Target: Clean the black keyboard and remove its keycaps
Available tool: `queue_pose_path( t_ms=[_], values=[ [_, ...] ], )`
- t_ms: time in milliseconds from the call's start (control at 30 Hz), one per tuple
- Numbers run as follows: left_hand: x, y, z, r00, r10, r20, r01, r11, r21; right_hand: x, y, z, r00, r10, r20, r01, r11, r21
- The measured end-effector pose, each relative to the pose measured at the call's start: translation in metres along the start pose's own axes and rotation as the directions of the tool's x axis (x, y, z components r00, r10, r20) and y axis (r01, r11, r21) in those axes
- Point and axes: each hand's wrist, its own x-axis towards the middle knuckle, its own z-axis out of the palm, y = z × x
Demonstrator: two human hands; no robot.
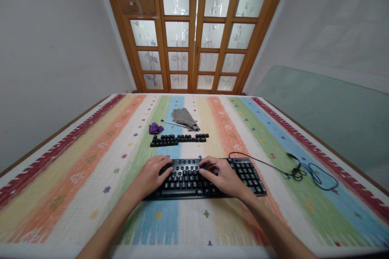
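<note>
A black computer keyboard lies on the striped tablecloth in front of me. Its upper rows show bare switch posts without keycaps; the lower rows and number pad carry keycaps. My left hand is closed over the keyboard's left end, its thumb reaching across the keys. Over the upper middle part bends my right hand, thumb and index tips close together at the bare rows. A thin orange-brown loop shows by its fingers; what they hold is hidden. Loose black keycaps lie in rows behind the keyboard.
Beyond the keycaps are a crumpled purple cloth, a grey cloth and a thin white stick with a dark tip. The keyboard's black cable lies coiled at right. Walls flank the table; wooden glass-paned doors stand behind.
</note>
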Motion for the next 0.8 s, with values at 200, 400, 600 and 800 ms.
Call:
queue_pose_path(
  t_ms=[200,400,600,800],
  values=[
    [-0.021,0.032,0.024,0.999,0.041,0.002,-0.041,0.998,-0.049,0.005,-0.002,-0.002,0.996,-0.011,0.084,0.012,1.0,-0.008],
    [-0.028,0.038,0.04,0.999,0.034,-0.021,-0.035,0.997,-0.066,0.006,0.003,0.001,0.996,0.022,0.086,-0.021,1.0,-0.015],
    [-0.029,0.038,0.044,0.999,0.026,-0.032,-0.027,0.999,-0.045,0.012,0.011,0.014,0.996,0.036,0.076,-0.045,0.992,0.114],
    [-0.03,0.037,0.045,0.999,0.016,-0.043,-0.018,0.999,-0.048,0.023,0.011,0.026,0.997,0.04,0.071,-0.05,0.986,0.157]
  ],
)
